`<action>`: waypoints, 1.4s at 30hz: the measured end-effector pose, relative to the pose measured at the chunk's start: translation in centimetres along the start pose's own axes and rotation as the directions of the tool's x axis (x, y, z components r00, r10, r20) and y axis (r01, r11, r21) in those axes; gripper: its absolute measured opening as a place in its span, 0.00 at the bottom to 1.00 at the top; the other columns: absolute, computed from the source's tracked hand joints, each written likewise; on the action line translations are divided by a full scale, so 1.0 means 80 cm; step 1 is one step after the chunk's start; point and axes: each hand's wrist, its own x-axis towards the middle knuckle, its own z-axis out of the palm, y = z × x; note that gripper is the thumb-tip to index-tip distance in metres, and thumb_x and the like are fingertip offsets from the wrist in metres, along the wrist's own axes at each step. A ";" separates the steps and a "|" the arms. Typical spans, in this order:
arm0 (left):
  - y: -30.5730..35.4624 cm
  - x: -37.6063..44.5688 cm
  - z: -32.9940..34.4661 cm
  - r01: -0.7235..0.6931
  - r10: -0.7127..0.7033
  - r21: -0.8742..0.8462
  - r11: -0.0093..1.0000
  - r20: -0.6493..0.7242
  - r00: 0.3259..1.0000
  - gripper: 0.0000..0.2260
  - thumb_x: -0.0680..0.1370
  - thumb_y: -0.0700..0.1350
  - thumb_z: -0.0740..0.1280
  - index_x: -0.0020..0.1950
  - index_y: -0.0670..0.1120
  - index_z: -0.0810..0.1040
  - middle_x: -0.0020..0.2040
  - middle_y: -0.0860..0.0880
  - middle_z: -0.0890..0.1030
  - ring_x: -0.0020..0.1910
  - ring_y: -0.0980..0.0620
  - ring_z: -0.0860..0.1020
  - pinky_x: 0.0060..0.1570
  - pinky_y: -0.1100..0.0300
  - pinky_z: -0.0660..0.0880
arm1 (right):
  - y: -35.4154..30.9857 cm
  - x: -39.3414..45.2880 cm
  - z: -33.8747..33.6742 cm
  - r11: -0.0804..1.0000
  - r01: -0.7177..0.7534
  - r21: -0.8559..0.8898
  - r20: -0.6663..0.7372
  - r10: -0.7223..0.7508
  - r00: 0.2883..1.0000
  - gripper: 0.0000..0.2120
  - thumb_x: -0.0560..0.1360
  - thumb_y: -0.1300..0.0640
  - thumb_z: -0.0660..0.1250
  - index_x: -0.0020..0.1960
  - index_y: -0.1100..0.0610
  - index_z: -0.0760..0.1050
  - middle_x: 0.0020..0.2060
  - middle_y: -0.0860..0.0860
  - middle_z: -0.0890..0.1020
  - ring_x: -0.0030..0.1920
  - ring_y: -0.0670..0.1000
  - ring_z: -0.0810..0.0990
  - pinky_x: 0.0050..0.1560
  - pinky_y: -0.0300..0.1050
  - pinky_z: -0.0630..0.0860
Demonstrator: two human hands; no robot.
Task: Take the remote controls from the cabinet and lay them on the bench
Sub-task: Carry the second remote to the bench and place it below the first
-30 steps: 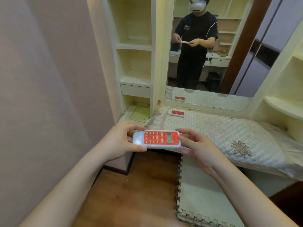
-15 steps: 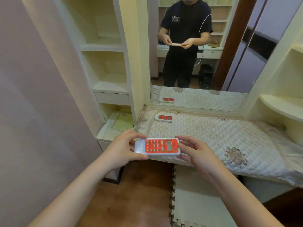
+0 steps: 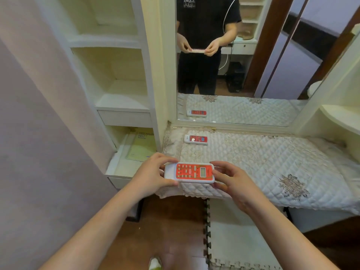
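Note:
A white remote control with a red keypad face (image 3: 190,173) is held level over the front left corner of the quilted bench (image 3: 263,160). My left hand (image 3: 153,175) grips its left end between thumb and fingers. My right hand (image 3: 231,180) pinches its right end. A second red-faced remote (image 3: 196,139) lies flat on the bench at the back left, close to the mirror. The cream cabinet (image 3: 124,106) with open shelves stands to the left of the bench.
A wall mirror (image 3: 243,65) behind the bench reflects a person, the held remote and the lying one. An open drawer (image 3: 118,168) with a yellow booklet (image 3: 141,148) juts out below the cabinet shelves. A foam floor mat (image 3: 239,240) lies under the bench; a lilac wall is on the left.
Both hands have carried the remote forward, from in front of the bench edge to over its front left corner. The camera has tilted down and come closer.

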 end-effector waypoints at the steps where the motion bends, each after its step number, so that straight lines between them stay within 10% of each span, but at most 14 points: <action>1: -0.010 0.010 -0.007 -0.002 0.002 -0.008 1.000 0.010 1.000 0.28 0.65 0.50 0.80 0.63 0.58 0.76 0.58 0.57 0.71 0.49 0.60 0.76 0.43 0.70 0.74 | 0.001 0.010 0.010 1.000 -0.003 0.012 -0.018 0.003 1.000 0.11 0.73 0.57 0.71 0.56 0.54 0.80 0.52 0.55 0.83 0.51 0.52 0.84 0.49 0.44 0.80; 20: -0.105 0.134 -0.020 -0.067 0.084 -0.156 0.986 0.104 0.991 0.29 0.66 0.46 0.79 0.65 0.52 0.75 0.58 0.54 0.71 0.50 0.58 0.77 0.46 0.71 0.74 | 0.012 0.124 0.067 1.000 0.020 -0.003 -0.247 -0.020 0.969 0.11 0.77 0.59 0.67 0.59 0.55 0.79 0.51 0.56 0.84 0.51 0.51 0.84 0.50 0.44 0.81; 42: -0.120 0.258 0.136 0.246 -0.241 -0.025 0.969 0.132 0.962 0.30 0.65 0.45 0.80 0.66 0.48 0.75 0.53 0.49 0.74 0.38 0.60 0.76 0.38 0.74 0.72 | 0.106 0.292 -0.055 0.975 -0.203 -0.086 -0.291 0.170 0.942 0.10 0.78 0.60 0.65 0.58 0.57 0.79 0.47 0.53 0.83 0.47 0.51 0.83 0.47 0.45 0.81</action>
